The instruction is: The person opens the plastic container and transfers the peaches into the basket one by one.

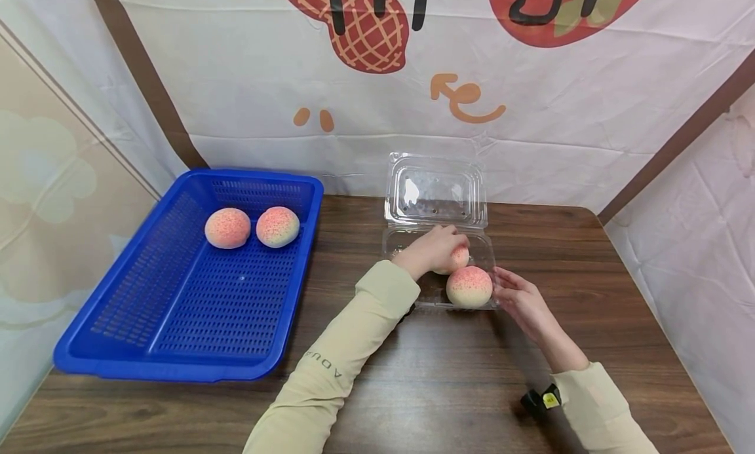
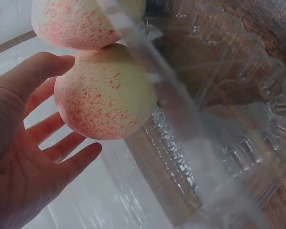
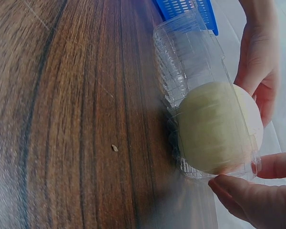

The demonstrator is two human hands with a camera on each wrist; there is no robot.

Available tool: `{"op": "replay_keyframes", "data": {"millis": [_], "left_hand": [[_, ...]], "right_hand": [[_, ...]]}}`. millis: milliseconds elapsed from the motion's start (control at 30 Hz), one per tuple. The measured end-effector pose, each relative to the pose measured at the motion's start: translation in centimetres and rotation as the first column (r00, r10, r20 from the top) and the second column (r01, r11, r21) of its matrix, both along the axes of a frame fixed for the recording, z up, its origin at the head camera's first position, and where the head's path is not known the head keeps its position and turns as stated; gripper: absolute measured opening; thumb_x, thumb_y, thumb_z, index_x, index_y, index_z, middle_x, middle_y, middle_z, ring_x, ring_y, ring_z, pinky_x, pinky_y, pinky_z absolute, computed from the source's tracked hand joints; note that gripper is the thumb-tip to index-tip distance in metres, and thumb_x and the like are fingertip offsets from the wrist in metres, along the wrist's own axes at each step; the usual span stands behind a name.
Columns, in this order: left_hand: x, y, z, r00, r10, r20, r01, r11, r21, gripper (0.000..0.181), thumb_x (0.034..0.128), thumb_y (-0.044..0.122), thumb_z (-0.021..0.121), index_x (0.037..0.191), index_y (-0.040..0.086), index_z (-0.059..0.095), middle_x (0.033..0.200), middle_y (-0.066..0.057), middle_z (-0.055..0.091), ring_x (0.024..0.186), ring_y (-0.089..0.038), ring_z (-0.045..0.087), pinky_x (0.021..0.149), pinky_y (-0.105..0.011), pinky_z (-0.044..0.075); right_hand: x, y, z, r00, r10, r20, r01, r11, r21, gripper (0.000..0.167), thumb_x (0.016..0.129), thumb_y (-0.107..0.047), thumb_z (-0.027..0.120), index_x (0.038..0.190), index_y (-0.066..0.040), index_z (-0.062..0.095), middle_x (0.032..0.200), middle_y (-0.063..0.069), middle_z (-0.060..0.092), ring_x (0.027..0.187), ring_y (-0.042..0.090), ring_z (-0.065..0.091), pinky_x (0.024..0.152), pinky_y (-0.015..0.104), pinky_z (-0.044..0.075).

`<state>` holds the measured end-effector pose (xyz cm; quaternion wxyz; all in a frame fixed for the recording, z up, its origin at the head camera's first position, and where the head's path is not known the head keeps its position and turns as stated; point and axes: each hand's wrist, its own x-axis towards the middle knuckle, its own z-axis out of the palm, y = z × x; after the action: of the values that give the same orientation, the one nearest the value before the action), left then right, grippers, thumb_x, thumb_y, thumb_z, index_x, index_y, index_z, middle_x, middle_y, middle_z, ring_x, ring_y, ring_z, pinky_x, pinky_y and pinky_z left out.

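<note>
While the wood-grain surface [image 1: 448, 388] carries everything, the blue basket [image 1: 177, 370] takes up its left side, with a pinker peach [image 1: 227, 228] and a paler peach [image 1: 277, 227] side by side toward its far end. To the basket's right lies the clear box [image 1: 433, 303], its long axis running left to right and its lid [image 1: 436, 189] raised along the back. The hands are apart and meet the box from opposite sides: the left hand [image 1: 433, 249] reaches over it from the left, while the right hand [image 1: 522, 300] appears to pinch its right edge. Inside, the front peach [image 1: 468, 287] lies in the right half, just beside the right hand. The back peach [image 1: 459, 259] sits directly behind that one, nearer the left hand, whose fingers spread loosely about it.
</note>
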<state>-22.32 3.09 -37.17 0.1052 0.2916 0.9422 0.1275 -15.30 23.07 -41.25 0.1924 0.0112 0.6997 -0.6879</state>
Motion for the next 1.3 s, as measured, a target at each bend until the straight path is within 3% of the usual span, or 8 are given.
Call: {"op": "replay_keyframes", "data": {"millis": [333,633,900,1033,1167,1300], "left_hand": [[0.2,0.1,-0.5,1.000,0.025,-0.008,-0.025,0.999,-0.048,0.044,0.0869,0.037,0.056,0.128,0.021,0.051,0.127,-0.006,0.045,0.115,-0.026,0.042,0.096,-0.036,0.038],[0.4,0.1,-0.1,0.999,0.035,0.002,-0.035,0.993,-0.111,0.053,0.0806,0.028,0.066,0.131,0.023,0.048,0.131,-0.006,0.043,0.118,-0.028,0.042,0.094,-0.036,0.041],[0.4,0.2,-0.3,0.999,0.047,0.000,-0.046,0.992,-0.116,0.056,0.0781,0.023,0.068,0.131,0.023,0.047,0.130,-0.006,0.042,0.115,-0.029,0.044,0.087,-0.038,0.045],[0.5,-0.2,-0.3,0.998,0.061,0.011,-0.060,0.992,-0.110,0.053,0.0796,0.020,0.064,0.130,0.022,0.047,0.131,-0.007,0.042,0.117,-0.031,0.043,0.088,-0.039,0.044],[0.6,-0.6,-0.3,0.997,0.078,0.030,-0.073,0.988,-0.134,0.055,0.0764,0.015,0.065,0.128,0.021,0.046,0.131,-0.007,0.042,0.118,-0.032,0.042,0.086,-0.037,0.044],[0.7,-0.9,-0.3,0.995,0.093,0.047,-0.085,0.985,-0.153,0.060,0.0722,0.011,0.068,0.127,0.022,0.046,0.130,-0.006,0.043,0.119,-0.031,0.042,0.083,-0.035,0.045]], "right_hand": [[0.0,-0.1,0.0,1.000,-0.002,0.001,0.002,1.000,-0.011,0.053,0.092,0.003,0.037,0.140,0.010,0.014,0.139,0.025,0.026,0.098,-0.006,0.047,0.082,0.014,0.042],[0.0,-0.4,0.0,1.000,-0.003,0.001,0.003,1.000,-0.007,0.052,0.093,0.004,0.031,0.140,0.011,0.012,0.139,0.029,0.023,0.097,-0.004,0.046,0.081,0.013,0.042],[0.3,-1.3,0.3,0.999,-0.042,-0.020,0.042,0.999,0.028,0.049,0.093,0.004,0.027,0.139,0.013,0.011,0.136,0.030,0.025,0.095,-0.003,0.045,0.078,0.013,0.042],[0.4,-1.8,0.3,0.997,-0.068,-0.019,0.069,0.997,0.029,0.049,0.092,0.006,0.025,0.138,0.014,0.011,0.136,0.032,0.025,0.110,0.012,0.045,0.080,0.012,0.042],[0.5,-2.0,0.2,0.997,-0.078,-0.009,0.078,0.997,0.016,0.050,0.092,0.007,0.023,0.138,0.014,0.007,0.139,0.035,0.020,0.129,0.033,0.026,0.088,0.014,0.040],[0.6,-2.1,0.2,0.997,-0.082,0.000,0.082,0.997,0.002,0.050,0.092,0.007,0.021,0.139,0.013,0.004,0.140,0.035,0.018,0.131,0.036,0.020,0.099,0.023,0.033]]}}
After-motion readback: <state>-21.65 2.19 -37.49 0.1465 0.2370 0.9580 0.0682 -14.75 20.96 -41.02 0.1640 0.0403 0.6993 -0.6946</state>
